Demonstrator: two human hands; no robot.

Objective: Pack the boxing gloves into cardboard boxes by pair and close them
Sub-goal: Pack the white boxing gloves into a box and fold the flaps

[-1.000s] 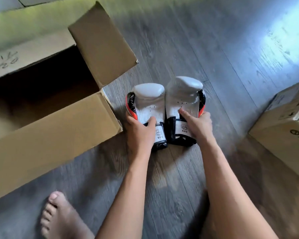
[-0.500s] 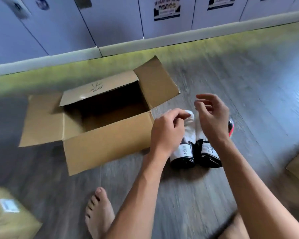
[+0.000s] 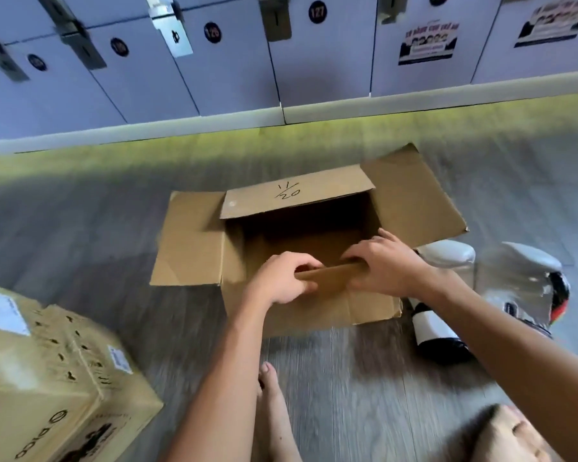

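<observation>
An open cardboard box stands on the floor in the middle, its flaps spread and its inside dark and bare as far as I can see. My left hand and my right hand both grip the box's near flap, fingers curled over its top edge. A pair of white boxing gloves with black cuffs lies on the floor right of the box: one glove partly behind my right forearm, the other glove further right with red and black trim.
A closed cardboard box with labels sits at the lower left. A wall of numbered lockers runs along the back. My bare foot rests on the grey wood floor below the open box, my other foot at the lower right.
Both hands left the gloves, which stay on the floor, and moved left to grip the open box's near flap. The view has lifted and swung left.
</observation>
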